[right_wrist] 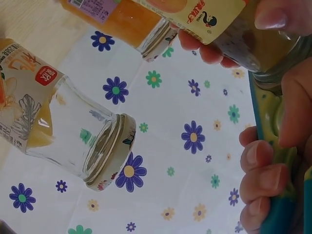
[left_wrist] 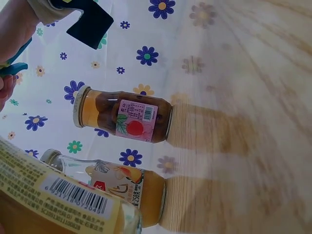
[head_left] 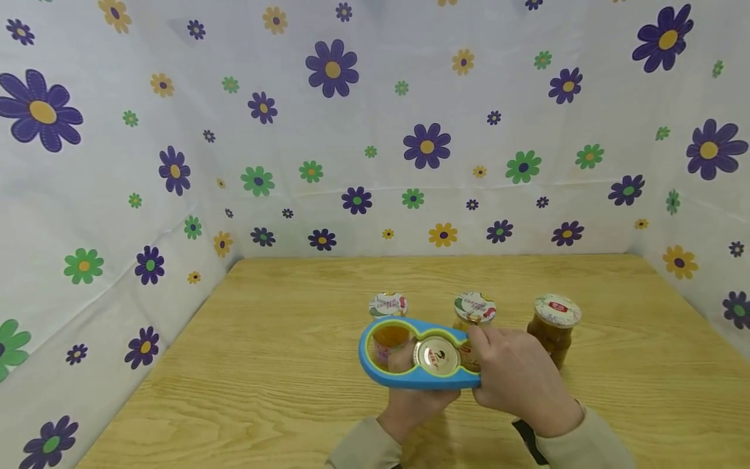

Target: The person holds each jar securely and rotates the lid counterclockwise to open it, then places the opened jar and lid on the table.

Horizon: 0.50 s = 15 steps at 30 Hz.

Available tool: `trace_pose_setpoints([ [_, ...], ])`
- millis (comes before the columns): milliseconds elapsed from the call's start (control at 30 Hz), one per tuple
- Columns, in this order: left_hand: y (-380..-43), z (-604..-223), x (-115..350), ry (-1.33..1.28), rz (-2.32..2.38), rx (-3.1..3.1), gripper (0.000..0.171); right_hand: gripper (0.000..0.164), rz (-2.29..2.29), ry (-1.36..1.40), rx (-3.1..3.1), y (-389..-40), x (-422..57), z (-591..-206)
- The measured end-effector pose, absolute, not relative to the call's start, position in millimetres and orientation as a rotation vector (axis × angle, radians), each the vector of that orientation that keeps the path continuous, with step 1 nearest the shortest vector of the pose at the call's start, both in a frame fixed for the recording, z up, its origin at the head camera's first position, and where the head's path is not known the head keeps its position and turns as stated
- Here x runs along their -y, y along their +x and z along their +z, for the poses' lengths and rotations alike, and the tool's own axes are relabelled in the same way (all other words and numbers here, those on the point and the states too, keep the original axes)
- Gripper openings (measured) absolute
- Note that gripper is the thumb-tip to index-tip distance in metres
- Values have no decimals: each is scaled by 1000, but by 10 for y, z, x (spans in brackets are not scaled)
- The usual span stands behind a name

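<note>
My left hand grips a glass jar with a pale yellow, barcoded label. Its gold lid shows inside an opening of a blue jar opener lined in yellow-green. With curled fingers, my right hand holds the opener's right end. In the right wrist view, the opener lies along the jar's lid end, and the right fingers wrap its handle. The left fingers curl round the jar body, partly hidden beneath the opener in the head view.
Behind the opener stand two jars with patterned lids, a left one with orange contents and a middle one. A jar of dark fruit stands by my right hand. Flower-printed cloth surrounds the wooden table.
</note>
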<state>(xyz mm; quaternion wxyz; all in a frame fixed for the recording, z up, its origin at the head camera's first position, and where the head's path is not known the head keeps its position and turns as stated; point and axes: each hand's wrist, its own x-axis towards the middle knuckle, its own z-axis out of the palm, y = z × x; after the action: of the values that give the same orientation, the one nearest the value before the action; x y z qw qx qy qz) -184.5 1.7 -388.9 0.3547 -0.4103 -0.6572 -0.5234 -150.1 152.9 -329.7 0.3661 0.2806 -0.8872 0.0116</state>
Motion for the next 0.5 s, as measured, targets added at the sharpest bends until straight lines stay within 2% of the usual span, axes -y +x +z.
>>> trace_pose_setpoints([
  [500,-1735,-3732,6,-1151,-1482,1763,48,25,0,733,2262,-1504,-1556,-3301],
])
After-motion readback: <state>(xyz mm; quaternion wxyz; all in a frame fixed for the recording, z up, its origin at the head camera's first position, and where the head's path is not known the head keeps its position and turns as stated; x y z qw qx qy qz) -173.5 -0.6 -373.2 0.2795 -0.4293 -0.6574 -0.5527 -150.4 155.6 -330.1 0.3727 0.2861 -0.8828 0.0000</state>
